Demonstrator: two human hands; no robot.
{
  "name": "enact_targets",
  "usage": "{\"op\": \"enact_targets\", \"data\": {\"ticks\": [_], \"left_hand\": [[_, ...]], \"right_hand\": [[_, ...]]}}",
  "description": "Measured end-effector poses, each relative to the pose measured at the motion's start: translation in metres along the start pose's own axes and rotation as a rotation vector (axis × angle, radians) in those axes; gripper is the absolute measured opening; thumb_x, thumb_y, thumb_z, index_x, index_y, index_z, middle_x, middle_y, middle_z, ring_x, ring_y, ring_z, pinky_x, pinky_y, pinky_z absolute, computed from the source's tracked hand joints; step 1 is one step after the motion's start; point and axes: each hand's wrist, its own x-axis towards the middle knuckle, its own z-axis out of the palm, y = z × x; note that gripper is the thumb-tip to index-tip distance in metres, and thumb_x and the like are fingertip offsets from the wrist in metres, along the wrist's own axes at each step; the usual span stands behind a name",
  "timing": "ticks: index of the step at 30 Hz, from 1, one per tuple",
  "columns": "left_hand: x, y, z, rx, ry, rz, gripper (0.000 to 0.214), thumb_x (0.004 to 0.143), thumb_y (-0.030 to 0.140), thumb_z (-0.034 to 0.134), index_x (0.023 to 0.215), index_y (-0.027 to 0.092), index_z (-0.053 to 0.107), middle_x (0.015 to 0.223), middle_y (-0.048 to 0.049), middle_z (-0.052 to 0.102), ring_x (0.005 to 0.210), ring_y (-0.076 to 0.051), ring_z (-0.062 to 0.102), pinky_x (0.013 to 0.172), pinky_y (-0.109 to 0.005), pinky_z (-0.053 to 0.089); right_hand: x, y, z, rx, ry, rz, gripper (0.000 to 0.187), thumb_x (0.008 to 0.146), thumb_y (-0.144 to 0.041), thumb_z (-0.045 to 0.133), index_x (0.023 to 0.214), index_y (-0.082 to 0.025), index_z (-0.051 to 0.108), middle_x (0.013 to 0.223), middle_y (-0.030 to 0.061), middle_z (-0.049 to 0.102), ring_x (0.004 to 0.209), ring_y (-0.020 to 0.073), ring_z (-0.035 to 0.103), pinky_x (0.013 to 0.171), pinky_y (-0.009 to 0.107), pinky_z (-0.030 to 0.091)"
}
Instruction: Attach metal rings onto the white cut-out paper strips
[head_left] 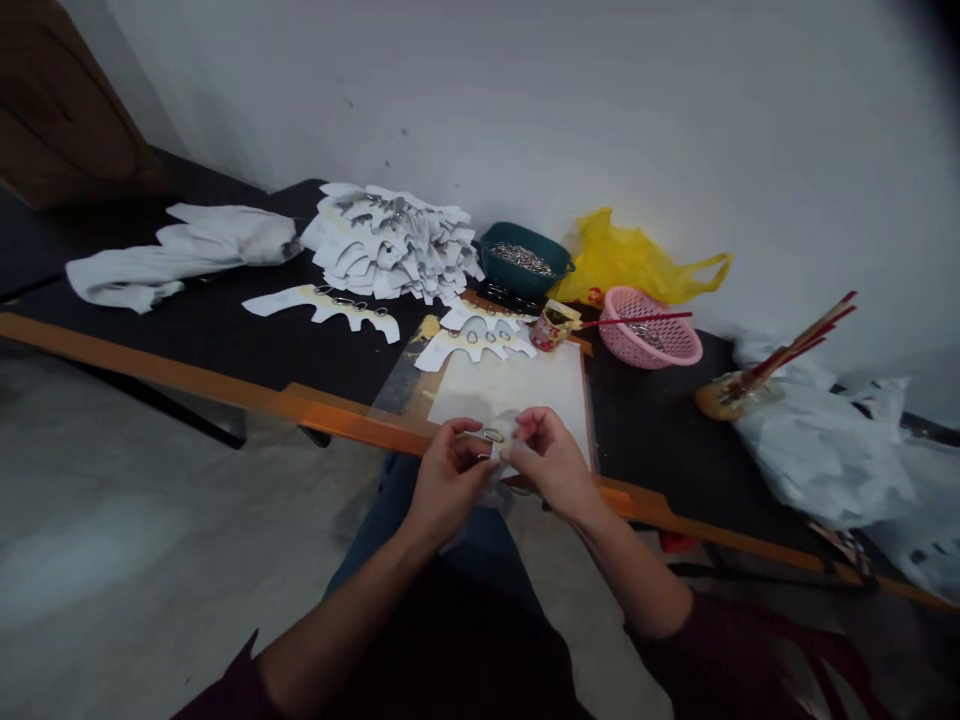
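Close to the table's front edge, my left hand (pixel 448 482) and my right hand (pixel 553 465) pinch a small white cut-out piece (pixel 505 428) between them. An oval metal ring (pixel 492 435) shows on this piece, beside my left fingertips. My fingers cover much of the piece. Just beyond my hands lies a white sheet (pixel 510 385) on a board. Two scalloped white pieces with metal rings lie at its far side, the nearer one (pixel 472 345) in front. A small glue-smeared tin (pixel 552 328) stands beside them, with a red stick (pixel 637 318) across its top.
A heap of white cut-outs (pixel 390 245) sits at the back, with another ringed piece (pixel 322 300) and rolled white cloth (pixel 187 255) leftward. A green basket (pixel 525 240) and a pink basket (pixel 649 345) hold metal parts. Yellow (pixel 637 255) and white bags (pixel 825 450) lie rightward.
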Motion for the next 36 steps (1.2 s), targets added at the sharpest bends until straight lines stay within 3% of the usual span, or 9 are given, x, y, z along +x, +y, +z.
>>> {"op": "enact_targets", "data": {"ticks": [3,9,13,18,20,25,29,36], "left_hand": [[-0.001,0.001,-0.001,0.011,0.008,0.0,0.042,0.064,0.016,0.067,0.099,0.019,0.044,0.066,0.0051,0.06,0.061,-0.01,0.057,0.059,-0.021,0.043],[-0.006,-0.001,-0.003,0.04,-0.016,-0.011,0.042,0.066,0.019,0.068,0.102,0.018,0.046,0.071,0.003,0.06,0.068,-0.011,0.058,0.064,-0.021,0.043],[-0.005,-0.001,-0.003,-0.007,0.065,-0.005,0.039,0.065,0.021,0.07,0.097,0.018,0.048,0.067,0.0043,0.06,0.062,-0.009,0.056,0.061,-0.021,0.042],[-0.001,-0.001,-0.002,-0.035,0.206,0.021,0.036,0.063,0.019,0.07,0.09,0.018,0.046,0.061,0.007,0.057,0.055,-0.007,0.053,0.058,-0.019,0.041],[-0.001,-0.002,-0.001,-0.024,0.218,0.034,0.036,0.063,0.019,0.07,0.089,0.018,0.046,0.061,0.0072,0.057,0.055,-0.007,0.053,0.058,-0.019,0.04],[-0.004,-0.005,0.003,-0.034,0.186,0.019,0.033,0.063,0.021,0.071,0.086,0.017,0.048,0.061,0.0059,0.058,0.055,-0.008,0.053,0.057,-0.019,0.04],[-0.006,-0.008,0.002,-0.091,0.122,-0.051,0.029,0.065,0.023,0.07,0.087,0.016,0.053,0.066,0.0027,0.062,0.058,-0.008,0.055,0.057,-0.019,0.041],[-0.011,-0.009,-0.004,-0.22,-0.011,-0.133,0.031,0.069,0.019,0.067,0.099,0.018,0.058,0.09,-0.0043,0.067,0.08,-0.014,0.062,0.072,-0.024,0.045]], "right_hand": [[-0.001,0.002,0.002,-0.109,0.124,-0.034,0.04,0.059,-0.021,0.066,0.095,-0.021,0.047,0.09,0.0013,0.048,0.08,0.015,0.051,0.067,0.028,0.046],[-0.002,0.001,0.012,0.155,0.011,0.085,0.045,0.057,-0.013,0.062,0.097,-0.023,0.043,0.079,-0.0045,0.043,0.065,0.0089,0.046,0.056,0.02,0.041],[-0.004,0.004,0.015,0.27,0.021,0.088,0.046,0.058,-0.012,0.065,0.098,-0.024,0.046,0.079,-0.0052,0.045,0.068,0.0084,0.048,0.06,0.02,0.041],[-0.011,0.011,0.014,0.557,0.172,0.178,0.038,0.068,-0.028,0.064,0.101,-0.025,0.046,0.087,-0.0025,0.051,0.075,0.0109,0.055,0.067,0.025,0.044],[-0.015,0.01,0.015,0.552,0.142,0.218,0.046,0.065,-0.028,0.068,0.103,-0.025,0.044,0.086,-0.0018,0.054,0.078,0.0123,0.056,0.067,0.025,0.044],[-0.018,0.008,0.023,0.415,0.08,0.213,0.054,0.062,-0.022,0.069,0.109,-0.025,0.041,0.073,-0.0058,0.051,0.062,0.0091,0.049,0.056,0.021,0.039],[-0.018,0.008,0.025,0.416,0.125,0.209,0.05,0.064,-0.02,0.066,0.109,-0.023,0.043,0.074,-0.006,0.051,0.057,0.0068,0.044,0.053,0.019,0.035],[-0.025,0.006,0.027,0.426,0.202,0.207,0.045,0.065,-0.019,0.064,0.107,-0.024,0.047,0.074,-0.0064,0.048,0.056,0.0063,0.043,0.052,0.019,0.034]]}}
